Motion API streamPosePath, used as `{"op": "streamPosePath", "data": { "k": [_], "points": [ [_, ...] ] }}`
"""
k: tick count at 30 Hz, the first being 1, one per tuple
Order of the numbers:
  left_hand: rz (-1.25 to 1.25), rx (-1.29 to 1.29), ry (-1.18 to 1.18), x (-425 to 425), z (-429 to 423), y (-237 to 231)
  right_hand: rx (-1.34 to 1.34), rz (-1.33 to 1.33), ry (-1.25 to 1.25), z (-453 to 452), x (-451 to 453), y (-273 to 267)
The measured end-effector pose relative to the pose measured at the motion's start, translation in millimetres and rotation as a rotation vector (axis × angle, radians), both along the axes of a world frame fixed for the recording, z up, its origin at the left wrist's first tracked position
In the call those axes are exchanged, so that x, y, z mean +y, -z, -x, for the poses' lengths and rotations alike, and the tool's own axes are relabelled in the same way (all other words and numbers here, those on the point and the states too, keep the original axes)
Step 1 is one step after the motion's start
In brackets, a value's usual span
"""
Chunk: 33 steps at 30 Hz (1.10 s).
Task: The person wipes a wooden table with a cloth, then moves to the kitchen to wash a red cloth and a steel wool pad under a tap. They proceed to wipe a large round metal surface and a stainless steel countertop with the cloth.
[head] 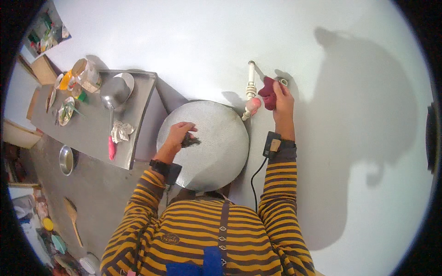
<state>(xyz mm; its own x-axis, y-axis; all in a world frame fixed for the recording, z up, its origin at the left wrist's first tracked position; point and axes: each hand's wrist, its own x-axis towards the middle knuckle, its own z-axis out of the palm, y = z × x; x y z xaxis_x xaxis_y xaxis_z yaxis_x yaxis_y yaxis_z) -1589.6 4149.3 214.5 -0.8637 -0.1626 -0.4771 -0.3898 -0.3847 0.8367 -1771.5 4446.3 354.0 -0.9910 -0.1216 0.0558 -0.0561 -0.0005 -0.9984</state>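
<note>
My left hand (179,134) grips a dark, fuzzy wad (190,140) and hovers over a round silver-coloured top (217,155). What the wad is made of cannot be made out. At the wall, my right hand (284,99) pinches a dark red cloth (268,91), which hangs in folds from the fingers. Just behind that hand a short pipe stub (284,82) sticks out of the wall. Left of the cloth runs a cream plastic pipe (251,77) with a pinkish-red round part (254,103) near its lower end.
On the metal-topped table (93,129) to the left are a plastic jar (91,77), a steel pan (115,90) with a pink handle, a crumpled white cloth (121,131) and a small dish (66,112). A steel bowl (66,160) and a wooden brush or spatula (71,214) lie on the floor.
</note>
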Motion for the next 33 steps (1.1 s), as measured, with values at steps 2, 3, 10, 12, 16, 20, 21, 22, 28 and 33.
{"op": "streamPosePath", "data": {
  "k": [2,3,10,12,16,20,21,22,28,33],
  "points": [
    [-0.011,-0.022,-0.054,-22,-13,11,-0.208,0.398,-0.056,2,8,20],
    [-0.004,-0.035,-0.073,-31,-20,17,-0.272,0.512,-0.154,0,9,31],
    [-0.089,-0.142,-0.243,-60,-60,42,-0.513,0.831,-0.569,-18,-16,78],
    [-0.108,-0.143,-0.27,-58,-64,47,-0.536,0.776,-0.39,-17,-21,79],
    [-0.138,-0.107,-0.3,-56,-67,56,-0.412,0.674,-0.498,-13,-22,78],
    [-0.039,-0.057,-0.246,-58,-67,65,-0.566,0.445,-0.159,-9,-8,69],
    [-0.089,-0.093,-0.262,-59,-67,67,-0.547,0.341,-0.136,-6,-2,63],
    [-0.122,-0.108,-0.28,-60,-68,69,-0.522,0.235,-0.113,-2,6,54],
    [-0.135,-0.112,-0.284,-60,-72,84,-0.237,0.163,-0.29,34,10,-19],
    [-0.223,-0.175,-0.287,-55,-78,99,-0.174,-0.713,-0.385,64,-39,-30]
  ]
}}
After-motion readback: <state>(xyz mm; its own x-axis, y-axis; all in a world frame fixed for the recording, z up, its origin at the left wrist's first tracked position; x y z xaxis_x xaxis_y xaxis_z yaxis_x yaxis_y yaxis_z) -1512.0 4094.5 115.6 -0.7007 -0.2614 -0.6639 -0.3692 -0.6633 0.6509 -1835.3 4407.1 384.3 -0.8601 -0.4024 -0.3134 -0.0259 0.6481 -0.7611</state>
